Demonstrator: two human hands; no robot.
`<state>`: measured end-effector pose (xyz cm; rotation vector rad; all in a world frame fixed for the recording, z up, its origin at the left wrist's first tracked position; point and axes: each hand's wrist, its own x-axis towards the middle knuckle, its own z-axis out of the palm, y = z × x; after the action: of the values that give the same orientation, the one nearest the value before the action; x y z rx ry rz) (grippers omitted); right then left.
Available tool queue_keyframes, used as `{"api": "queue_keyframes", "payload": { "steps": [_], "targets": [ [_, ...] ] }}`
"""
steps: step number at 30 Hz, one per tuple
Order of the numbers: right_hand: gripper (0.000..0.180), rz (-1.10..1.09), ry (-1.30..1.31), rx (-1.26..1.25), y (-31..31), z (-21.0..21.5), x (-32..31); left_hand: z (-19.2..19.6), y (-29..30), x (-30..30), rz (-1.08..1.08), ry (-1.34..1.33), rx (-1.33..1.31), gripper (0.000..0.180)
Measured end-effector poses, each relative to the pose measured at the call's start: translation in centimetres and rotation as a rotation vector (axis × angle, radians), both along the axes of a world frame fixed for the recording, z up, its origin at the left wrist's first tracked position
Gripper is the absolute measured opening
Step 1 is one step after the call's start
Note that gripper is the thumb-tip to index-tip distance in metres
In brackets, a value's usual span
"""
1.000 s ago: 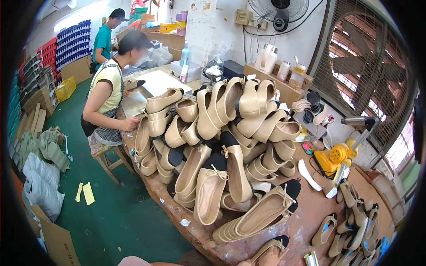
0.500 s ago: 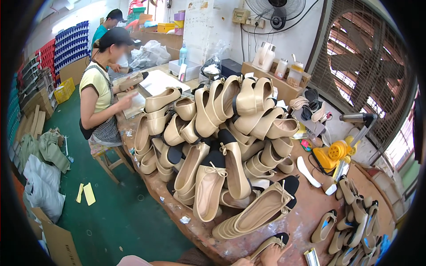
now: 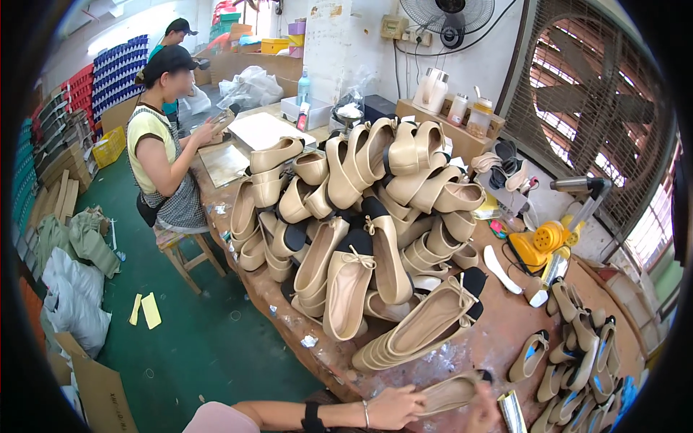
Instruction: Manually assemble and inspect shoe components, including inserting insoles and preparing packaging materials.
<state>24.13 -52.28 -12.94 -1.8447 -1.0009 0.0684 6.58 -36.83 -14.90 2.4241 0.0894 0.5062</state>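
Observation:
Near the table's front edge, a beige ballet flat (image 3: 449, 394) with a black toe lies sole down, its toe pointing right. My left hand (image 3: 398, 405) is closed on its heel end; a black band and a bracelet circle that wrist. Beside the shoe's toe, my right hand (image 3: 482, 413) is smeared by motion, and its fingers cannot be read. Just beyond the shoe, a nested stack of beige flats (image 3: 419, 326) leans against a big heap of the same shoes (image 3: 348, 283). A silvery roll or can (image 3: 512, 411) stands right of my right hand.
More flats with blue patches inside (image 3: 577, 353) crowd the table's right side. A yellow lamp base (image 3: 535, 249) and a white shoe-shaped strip (image 3: 501, 269) lie beyond. Far left, a co-worker (image 3: 162, 137) handles a shoe at the same table (image 3: 285, 328).
My left arm has come further into view, and the flat has swung more level. My right hand has moved right of the toe. The co-worker has raised both hands with a shoe.

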Motion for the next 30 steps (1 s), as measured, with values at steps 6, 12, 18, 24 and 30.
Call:
{"api": "queue_keyframes", "payload": {
  "steps": [6,12,18,24,30],
  "targets": [
    [0.024,-0.392,0.058,0.219,-3.7,1.6,0.0,7.6,5.6,3.8,0.156,-0.435,0.217,0.023],
    [0.023,-0.34,-0.01,0.125,-3.1,0.7,0.4,5.6,10.6,4.5,0.473,-0.15,0.342,0.013],
    [0.024,-0.179,-0.049,-0.136,-2.9,-0.6,6.4,3.6,10.1,2.8,0.443,-0.085,0.451,0.02],
    [0.025,-0.098,-0.207,-0.375,4.4,-1.0,16.6,-2.4,10.0,3.9,0.522,-0.535,0.091,0.072],
    [0.024,-0.136,-0.577,-0.506,15.9,-6.7,28.9,-7.4,8.9,2.7,0.736,-0.325,-0.086,0.123]
  ]
}}
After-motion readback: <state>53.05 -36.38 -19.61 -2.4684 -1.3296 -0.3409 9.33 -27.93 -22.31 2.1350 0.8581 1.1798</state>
